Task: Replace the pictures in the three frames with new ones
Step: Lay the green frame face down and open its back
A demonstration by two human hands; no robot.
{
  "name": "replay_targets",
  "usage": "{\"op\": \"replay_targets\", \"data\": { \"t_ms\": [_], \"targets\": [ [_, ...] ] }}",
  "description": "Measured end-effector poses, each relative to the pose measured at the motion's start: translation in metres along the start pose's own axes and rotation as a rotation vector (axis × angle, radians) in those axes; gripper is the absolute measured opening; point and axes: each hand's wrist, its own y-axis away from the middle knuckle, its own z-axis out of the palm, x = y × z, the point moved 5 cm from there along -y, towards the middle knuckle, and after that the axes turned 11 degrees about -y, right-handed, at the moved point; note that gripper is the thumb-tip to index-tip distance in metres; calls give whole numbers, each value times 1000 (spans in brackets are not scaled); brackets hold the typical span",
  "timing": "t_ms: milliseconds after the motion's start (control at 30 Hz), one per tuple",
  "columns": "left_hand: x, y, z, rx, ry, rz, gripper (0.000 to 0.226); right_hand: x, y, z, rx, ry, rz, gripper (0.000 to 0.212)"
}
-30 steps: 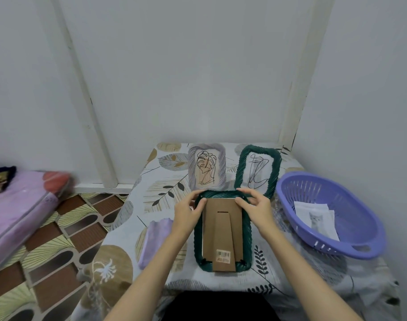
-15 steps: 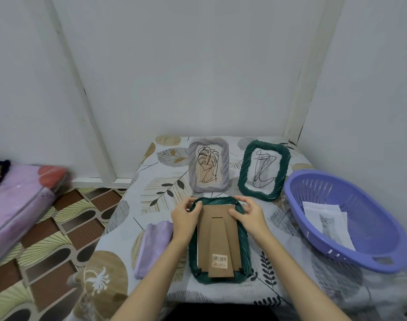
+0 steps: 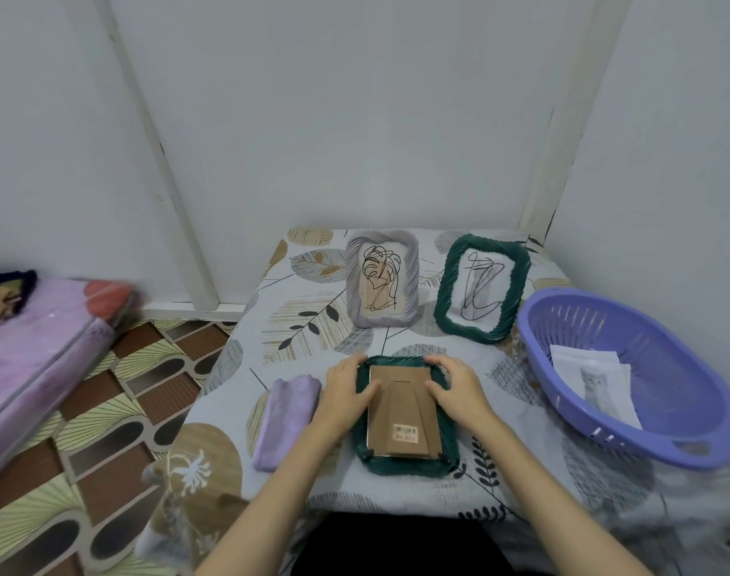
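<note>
A dark green frame (image 3: pixel 406 465) lies face down on the table in front of me, its brown cardboard back (image 3: pixel 402 413) with a barcode sticker facing up. My left hand (image 3: pixel 346 386) grips its upper left edge, thumb on the cardboard. My right hand (image 3: pixel 454 386) grips the upper right edge the same way. Behind it stand a grey frame (image 3: pixel 382 278) and a second dark green frame (image 3: pixel 481 286), each showing a line drawing. Sheets with a cat picture (image 3: pixel 596 382) lie in the purple basket (image 3: pixel 629 440) at the right.
A folded lilac cloth (image 3: pixel 284 421) lies just left of my left hand. The table (image 3: pixel 309 326) has a leaf-patterned cover and sits in a corner between white walls. A pink mattress (image 3: pixel 30 359) lies on the patterned floor at the left.
Both hands have slid a little down the face-down frame's top corners, thumbs now lying on the cardboard back. My head has shifted, so the view sits slightly lower and to the left.
</note>
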Motion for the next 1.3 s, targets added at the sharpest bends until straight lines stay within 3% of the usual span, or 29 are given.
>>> {"op": "replay_targets", "data": {
  "t_ms": [233,367,500,667,1300],
  "targets": [
    [2,55,-20,2,116,87,20,8,77,-9,-83,62,-88,24],
    [6,73,-26,-7,115,127,19,10,95,-9,-118,162,-60,41],
    [9,82,-23,-116,24,194,32,7,98,-8,-141,335,-63,50],
    [11,92,-13,-173,-131,278,49,0,99,-9,-132,389,-56,39],
    [10,98,6,-45,82,120,27,6,105,-17,-107,414,-36,26]
  ]
}}
